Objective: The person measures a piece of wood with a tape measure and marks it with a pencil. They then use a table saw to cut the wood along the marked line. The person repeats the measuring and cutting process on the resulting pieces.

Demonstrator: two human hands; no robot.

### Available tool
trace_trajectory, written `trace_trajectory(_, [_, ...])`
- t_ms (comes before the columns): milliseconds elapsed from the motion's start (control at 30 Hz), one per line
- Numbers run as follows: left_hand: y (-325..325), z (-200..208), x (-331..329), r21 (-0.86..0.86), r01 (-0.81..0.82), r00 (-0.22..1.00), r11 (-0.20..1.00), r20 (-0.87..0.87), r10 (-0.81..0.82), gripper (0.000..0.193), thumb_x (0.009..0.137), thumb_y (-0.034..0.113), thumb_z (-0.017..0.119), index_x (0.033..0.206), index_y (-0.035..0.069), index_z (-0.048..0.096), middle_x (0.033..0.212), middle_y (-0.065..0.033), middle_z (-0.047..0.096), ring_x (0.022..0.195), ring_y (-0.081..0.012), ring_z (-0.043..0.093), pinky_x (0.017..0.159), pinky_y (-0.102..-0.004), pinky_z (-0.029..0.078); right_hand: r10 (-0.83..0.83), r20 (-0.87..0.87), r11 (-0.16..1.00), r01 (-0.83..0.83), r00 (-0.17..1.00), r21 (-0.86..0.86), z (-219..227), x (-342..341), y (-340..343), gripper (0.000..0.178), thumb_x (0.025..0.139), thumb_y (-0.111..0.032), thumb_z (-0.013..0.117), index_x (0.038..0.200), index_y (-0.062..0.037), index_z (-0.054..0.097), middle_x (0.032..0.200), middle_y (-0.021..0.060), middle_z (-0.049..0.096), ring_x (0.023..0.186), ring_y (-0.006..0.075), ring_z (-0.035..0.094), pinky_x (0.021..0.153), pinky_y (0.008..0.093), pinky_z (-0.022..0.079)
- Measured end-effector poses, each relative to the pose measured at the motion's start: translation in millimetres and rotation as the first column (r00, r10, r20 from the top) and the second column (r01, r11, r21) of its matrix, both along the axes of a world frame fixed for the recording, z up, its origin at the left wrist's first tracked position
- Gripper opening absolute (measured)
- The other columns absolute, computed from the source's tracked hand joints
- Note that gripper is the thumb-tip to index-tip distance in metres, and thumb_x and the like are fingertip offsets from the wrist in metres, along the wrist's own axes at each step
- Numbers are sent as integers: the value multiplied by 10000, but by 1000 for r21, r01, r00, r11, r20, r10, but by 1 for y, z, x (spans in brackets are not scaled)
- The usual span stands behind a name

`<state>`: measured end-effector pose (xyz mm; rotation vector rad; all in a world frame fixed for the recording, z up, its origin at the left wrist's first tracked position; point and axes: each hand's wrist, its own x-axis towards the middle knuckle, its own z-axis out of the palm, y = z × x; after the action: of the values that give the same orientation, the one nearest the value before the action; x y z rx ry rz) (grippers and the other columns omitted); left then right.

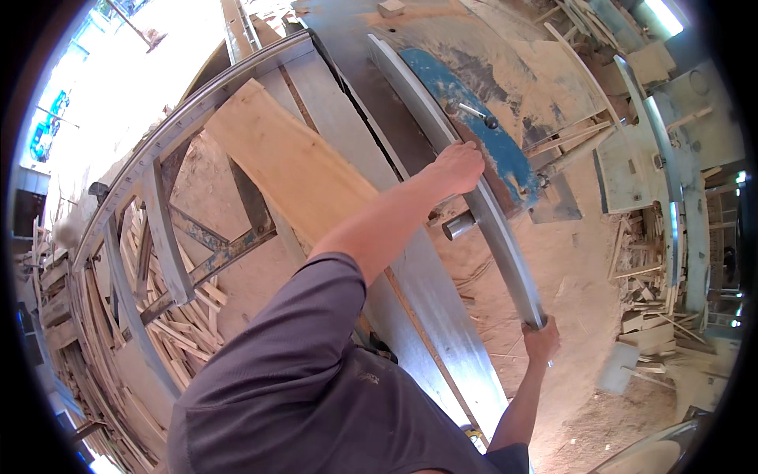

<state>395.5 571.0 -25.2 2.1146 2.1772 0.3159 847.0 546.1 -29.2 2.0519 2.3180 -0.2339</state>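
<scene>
A long grey metal fence bar (508,253) runs from the far middle down to the near right. My left hand (458,167) is closed over it partway along, with the arm reaching across the machine table. At the bar's near end, my right hand (542,341) wraps round it from the right. A pale wooden board (292,162) with one wavy edge lies on the steel machine table (430,296), partly hidden under my left arm. Beside the bar is a short metal cylinder (459,227). A lever with a black knob (489,122) sits over a blue-painted surface (505,162).
To the left, a metal frame (166,229) with crossbars stands beside the table, with heaps of wood offcuts (185,324) below. More scrap wood (651,328) is piled at the right near another metal rail (673,182). Sawdust covers the floor (588,276).
</scene>
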Motion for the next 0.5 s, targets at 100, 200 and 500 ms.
trace_trajectory(100, [4, 11, 14, -29, 26, 999, 999, -41, -27, 149, 756, 108, 687, 867, 97, 787, 964, -29, 672, 1088, -240, 557, 970, -368, 441, 68, -71, 997, -65, 995, 36, -33, 24, 4, 565, 693, -264, 870, 1174, -79, 636, 1116, 176, 705, 1058, 402, 664, 890, 507, 527])
trace_trajectory(200, [-6, 16, 21, -14, 61, 997, 998, -36, -61, 149, 749, 115, 698, 870, 108, 785, 981, -24, 669, 1110, -235, 554, 984, -369, 442, 57, -188, 998, -60, 981, -12, -59, 34, -3, 586, 684, -230, 875, 1191, -67, 632, 1115, 189, 703, 1051, 404, 667, 899, 499, 530])
trace_trajectory(500, [-31, -13, -7, 145, 34, 989, 989, 137, -54, 100, 732, 44, 655, 799, 80, 721, 948, -49, 618, 1058, -260, 539, 993, -396, 435, 73, 25, 996, -75, 997, 57, -5, 4, -29, 528, 712, -222, 853, 1155, -86, 600, 1112, 147, 672, 1066, 384, 649, 872, 532, 526])
